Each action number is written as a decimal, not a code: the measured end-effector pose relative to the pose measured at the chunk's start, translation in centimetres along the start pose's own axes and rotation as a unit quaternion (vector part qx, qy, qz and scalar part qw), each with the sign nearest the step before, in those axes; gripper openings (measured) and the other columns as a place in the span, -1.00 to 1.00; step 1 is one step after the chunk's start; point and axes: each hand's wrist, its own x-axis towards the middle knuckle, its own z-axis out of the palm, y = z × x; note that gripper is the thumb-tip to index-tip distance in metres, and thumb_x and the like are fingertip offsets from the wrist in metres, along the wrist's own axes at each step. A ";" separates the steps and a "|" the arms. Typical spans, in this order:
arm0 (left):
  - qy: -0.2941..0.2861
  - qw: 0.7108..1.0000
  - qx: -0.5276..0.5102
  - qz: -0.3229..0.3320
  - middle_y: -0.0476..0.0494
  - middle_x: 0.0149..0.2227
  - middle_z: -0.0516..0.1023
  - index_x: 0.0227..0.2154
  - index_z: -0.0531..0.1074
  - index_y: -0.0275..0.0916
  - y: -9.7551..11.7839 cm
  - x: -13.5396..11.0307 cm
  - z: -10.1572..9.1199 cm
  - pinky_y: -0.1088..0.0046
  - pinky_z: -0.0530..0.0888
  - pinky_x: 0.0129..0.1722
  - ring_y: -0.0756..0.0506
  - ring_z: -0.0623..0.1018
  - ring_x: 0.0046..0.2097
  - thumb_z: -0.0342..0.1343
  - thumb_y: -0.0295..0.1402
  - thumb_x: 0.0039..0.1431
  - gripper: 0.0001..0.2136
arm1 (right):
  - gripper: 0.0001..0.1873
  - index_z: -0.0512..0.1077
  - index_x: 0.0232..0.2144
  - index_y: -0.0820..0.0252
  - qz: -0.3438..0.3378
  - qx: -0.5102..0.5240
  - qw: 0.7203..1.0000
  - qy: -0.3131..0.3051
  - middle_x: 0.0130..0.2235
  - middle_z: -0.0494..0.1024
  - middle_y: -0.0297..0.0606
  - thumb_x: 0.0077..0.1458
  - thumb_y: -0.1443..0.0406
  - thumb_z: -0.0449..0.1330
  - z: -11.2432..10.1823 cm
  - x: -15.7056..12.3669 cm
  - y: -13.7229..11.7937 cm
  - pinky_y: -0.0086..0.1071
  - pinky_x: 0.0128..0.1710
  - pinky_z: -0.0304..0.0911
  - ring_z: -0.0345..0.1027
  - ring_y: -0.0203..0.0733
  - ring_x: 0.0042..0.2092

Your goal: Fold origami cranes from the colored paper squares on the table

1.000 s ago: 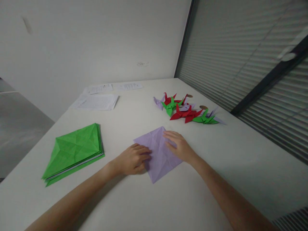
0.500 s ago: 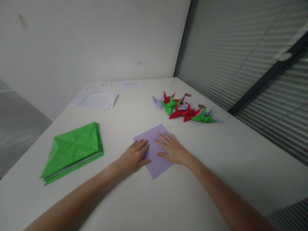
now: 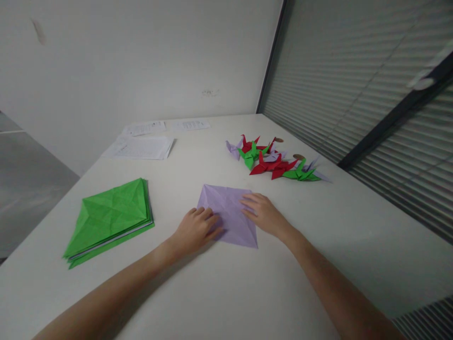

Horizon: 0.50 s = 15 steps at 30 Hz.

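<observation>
A creased lilac paper square (image 3: 228, 213) lies flat on the white table (image 3: 247, 293) in front of me. My left hand (image 3: 194, 230) rests palm down on its near left edge, fingers loosely curled. My right hand (image 3: 264, 215) lies on its right corner with fingers stretched flat. Neither hand holds anything.
A stack of green paper sheets (image 3: 109, 217) lies to the left. Several folded red, green and lilac paper cranes (image 3: 274, 159) sit at the far right near the window blinds (image 3: 354, 94). Printed white sheets (image 3: 143, 147) lie at the table's far side.
The lilac square has been turned on the table, its corners now pointing differently. Both hands shifted apart to its left and right edges.
</observation>
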 end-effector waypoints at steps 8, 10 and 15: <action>0.018 0.999 -0.037 0.033 -0.30 0.28 0.25 0.22 0.22 -0.22 -1.6 -0.1 1.7 0.13 0.28 0.21 -0.23 0.28 0.28 -0.07 -0.13 0.35 -0.54 | -0.63 0.48 0.03 0.21 0.023 -0.068 0.997 -0.042 0.15 0.44 -0.10 0.23 0.21 0.13 0.2 -0.3 -0.8 0.00 0.23 0.07 0.23 0.08 0.20; 0.011 0.999 -0.035 0.027 -0.29 0.28 0.26 0.21 0.23 -0.22 -1.6 -0.2 1.8 0.13 0.28 0.21 -0.23 0.29 0.27 -0.08 -0.13 0.35 -0.54 | -0.65 0.51 -0.02 0.26 0.062 -0.101 0.992 -0.040 0.13 0.46 -0.08 0.22 0.21 0.13 0.0 -0.3 -0.7 0.02 0.22 0.06 0.21 0.14 0.20; 0.014 0.999 -0.030 0.009 -0.27 0.26 0.28 0.19 0.27 -0.19 -1.4 -0.2 1.6 0.11 0.32 0.15 -0.25 0.32 0.25 -0.06 -0.12 0.33 -0.55 | -0.75 0.57 -0.16 0.25 0.146 -0.106 0.984 -0.008 0.09 0.49 -0.05 0.20 0.33 0.12 -0.4 -0.2 0.3 0.13 0.20 0.01 0.09 0.26 0.25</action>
